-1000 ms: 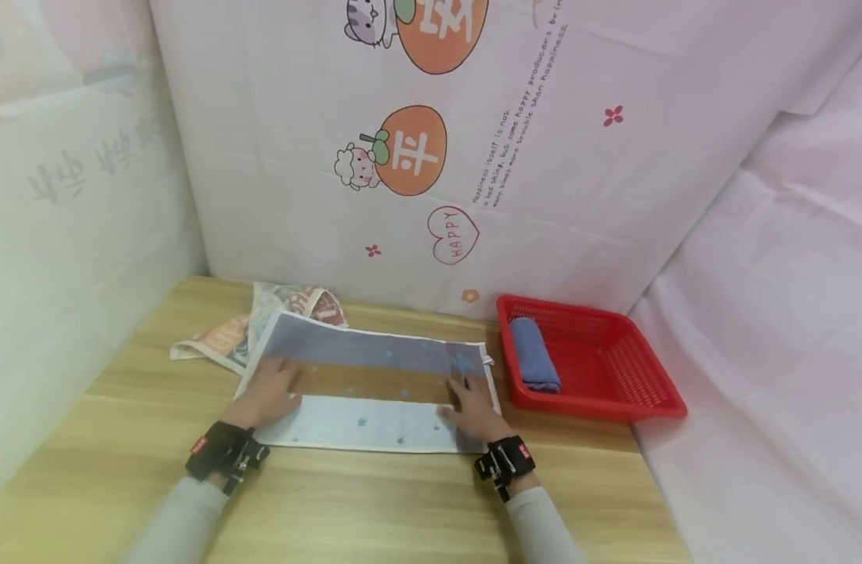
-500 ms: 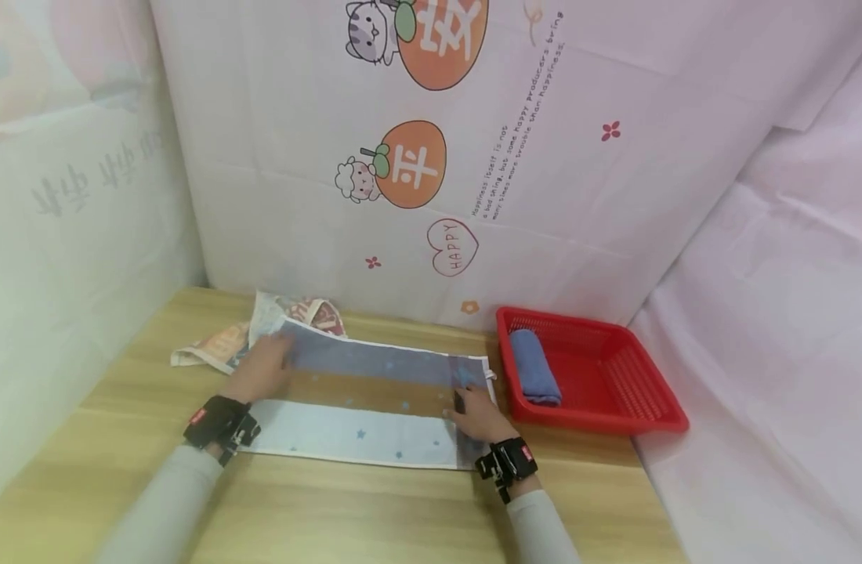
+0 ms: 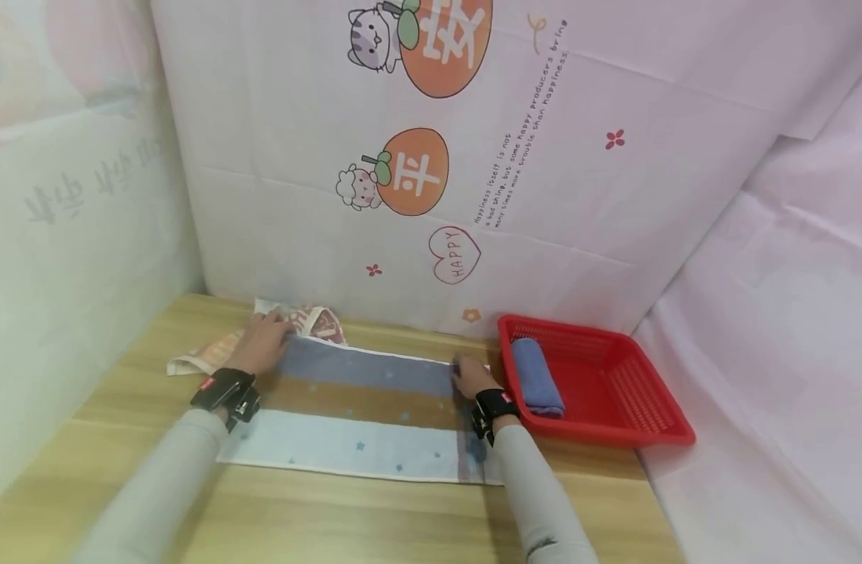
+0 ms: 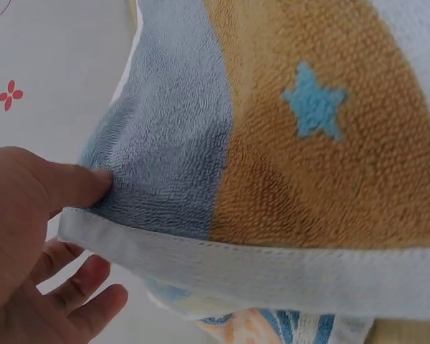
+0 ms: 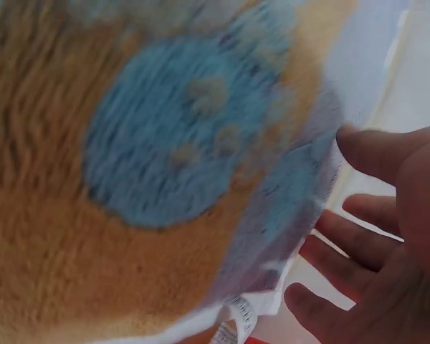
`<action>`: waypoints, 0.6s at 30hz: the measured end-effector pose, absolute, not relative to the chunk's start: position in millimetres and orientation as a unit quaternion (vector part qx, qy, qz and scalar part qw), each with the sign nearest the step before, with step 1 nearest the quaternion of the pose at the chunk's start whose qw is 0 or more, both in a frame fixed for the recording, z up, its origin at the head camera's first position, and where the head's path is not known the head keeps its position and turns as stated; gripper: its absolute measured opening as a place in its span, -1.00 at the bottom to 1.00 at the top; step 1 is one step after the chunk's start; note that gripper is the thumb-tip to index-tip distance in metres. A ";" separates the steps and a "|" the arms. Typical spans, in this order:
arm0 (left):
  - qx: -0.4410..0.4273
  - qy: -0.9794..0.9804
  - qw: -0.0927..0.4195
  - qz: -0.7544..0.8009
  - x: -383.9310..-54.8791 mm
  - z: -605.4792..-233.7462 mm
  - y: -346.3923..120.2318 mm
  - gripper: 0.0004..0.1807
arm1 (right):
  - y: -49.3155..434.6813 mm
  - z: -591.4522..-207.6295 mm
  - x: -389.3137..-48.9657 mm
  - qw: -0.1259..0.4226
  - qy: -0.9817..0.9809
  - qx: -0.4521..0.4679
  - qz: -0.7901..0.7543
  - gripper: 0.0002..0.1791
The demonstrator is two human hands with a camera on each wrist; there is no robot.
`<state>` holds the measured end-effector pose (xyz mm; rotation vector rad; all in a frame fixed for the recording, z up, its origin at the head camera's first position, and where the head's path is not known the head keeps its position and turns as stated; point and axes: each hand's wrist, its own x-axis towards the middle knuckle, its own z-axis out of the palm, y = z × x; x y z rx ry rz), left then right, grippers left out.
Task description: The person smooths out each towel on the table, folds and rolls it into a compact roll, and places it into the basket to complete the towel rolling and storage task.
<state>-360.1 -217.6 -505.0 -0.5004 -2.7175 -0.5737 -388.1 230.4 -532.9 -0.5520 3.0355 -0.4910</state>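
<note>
A striped towel [image 3: 374, 403] in blue-grey, brown and white, dotted with small stars, is spread out on the table. At its far left corner, my left hand [image 3: 259, 345] pinches the white-edged hem, with the thumb [image 4: 86, 185] on top and the index finger hidden behind the cloth. My right hand [image 3: 473, 376] is at the far right corner. In the right wrist view its thumb [image 5: 365, 147] meets the towel's edge, and the other fingers [image 5: 344, 251] are spread loosely along that edge. A white tag [image 5: 238, 319] sticks out beside them.
A crumpled patterned cloth [image 3: 321, 323] lies behind the towel at the back left, partly under my left hand. A red basket [image 3: 600, 431] stands to the right, with a rolled blue cloth [image 3: 537, 376] inside. Printed sheets [image 3: 297, 211] hang around the wooden table [image 3: 346, 525].
Both hands have moved from the towel's middle to its far corners; the left now pinches its corner. The left side of the towel has shifted outward. The basket stays put.
</note>
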 end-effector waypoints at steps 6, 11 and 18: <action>-0.213 -0.927 0.141 -0.275 -366.1 -504.1 -225.3 -0.79 | 240.5 -535.0 -393.8 0.001 0.975 -0.177 -0.136 -0.74; -0.236 -0.916 0.135 -0.297 -369.7 -501.2 -231.4 -0.79 | 247.5 -534.7 -395.9 -0.015 0.973 -0.198 -0.115 -0.88; -0.222 -0.915 0.107 -0.320 -364.2 -484.8 -237.1 -0.83 | 246.7 -522.6 -387.0 -0.016 0.968 -0.209 -0.138 -0.78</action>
